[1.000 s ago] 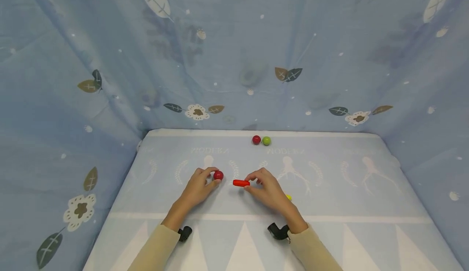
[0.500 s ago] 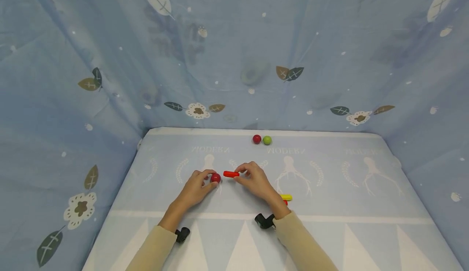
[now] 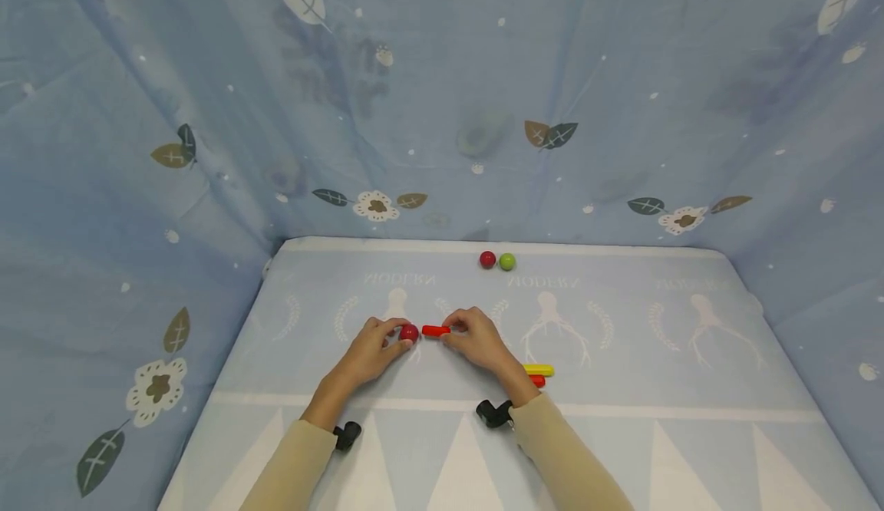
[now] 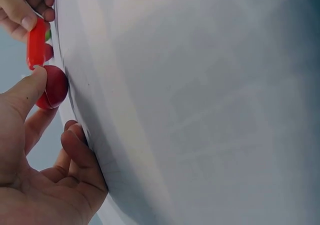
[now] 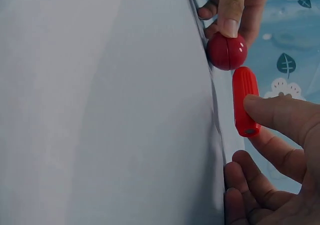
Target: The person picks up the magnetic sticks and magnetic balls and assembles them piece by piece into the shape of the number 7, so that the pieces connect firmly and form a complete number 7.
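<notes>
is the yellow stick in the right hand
No, the yellow stick lies on the tablecloth while the right hand pinches a red stick.

The left hand (image 3: 373, 351) and the right hand (image 3: 481, 341) are held near each other, fingertips pointed inward across a gap. By each, a pinch is formed with the thumb and 1 finger, the other fingers being curled. Behind the hands, the left forearm (image 3: 295, 465) and right forearm (image 3: 562, 450) are angled outward, sleeved.

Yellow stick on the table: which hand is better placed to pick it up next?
Probably the right hand: the yellow stick lies close by, farther from the left hand. Both are occupied, though: the right pinches a red stick, the left holds a red ball.
</notes>
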{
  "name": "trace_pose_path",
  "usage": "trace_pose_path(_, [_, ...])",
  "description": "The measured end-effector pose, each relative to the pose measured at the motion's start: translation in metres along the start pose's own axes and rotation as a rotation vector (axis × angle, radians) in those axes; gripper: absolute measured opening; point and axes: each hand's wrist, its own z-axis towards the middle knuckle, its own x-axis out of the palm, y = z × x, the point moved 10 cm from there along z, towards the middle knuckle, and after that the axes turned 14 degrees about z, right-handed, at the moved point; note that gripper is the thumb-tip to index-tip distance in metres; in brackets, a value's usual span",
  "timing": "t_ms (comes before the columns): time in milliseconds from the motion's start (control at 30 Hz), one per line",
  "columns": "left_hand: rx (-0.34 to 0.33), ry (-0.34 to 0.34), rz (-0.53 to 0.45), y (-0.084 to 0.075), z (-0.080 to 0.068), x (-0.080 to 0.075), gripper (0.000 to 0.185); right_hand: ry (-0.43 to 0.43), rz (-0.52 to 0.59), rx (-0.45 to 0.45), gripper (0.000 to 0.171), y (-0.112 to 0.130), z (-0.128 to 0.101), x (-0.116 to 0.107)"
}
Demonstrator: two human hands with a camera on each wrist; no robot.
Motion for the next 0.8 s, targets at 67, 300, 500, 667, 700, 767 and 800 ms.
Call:
trace_pose_path(67, [-0.002,0.001,-0.001,0.0001,-0.0002,-0.0001,0.042,0.006,-0.005,-0.009,0.013,0.0006,0.0001,0.0004])
trace_pose_path(300, [0.019,0.001,-0.001,-0.0034,-0.0002,-0.0006,0.041,0.027,-0.032,-0.015,0.013,0.0,0.0017,0.0033])
trace_pose_path(500, [0.032,0.001,0.007,-0.0058,0.0005,-0.0017,0.041,0.023,-0.044,-0.04,0.013,0.0021,0.0011,0.0042])
trace_pose_path(667, [0.029,0.012,0.004,-0.005,-0.0003,-0.001,0.041,0.027,-0.048,-0.038,0.014,0.0011,0.0003,0.006])
trace_pose_path(700, [0.028,0.013,0.003,-0.0047,-0.0004,-0.001,0.041,0.027,-0.047,-0.035,0.014,0.0005,0.0004,0.0063])
trace_pose_path(767, [0.027,0.011,0.002,-0.0041,-0.0003,-0.001,0.041,0.026,-0.043,-0.032,0.014,0.0005,0.0003,0.0067])
trace_pose_path(800, [0.028,0.011,0.001,-0.0038,-0.0003,-0.0009,0.041,0.024,-0.042,-0.032,0.014,0.0002,0.0004,0.0066])
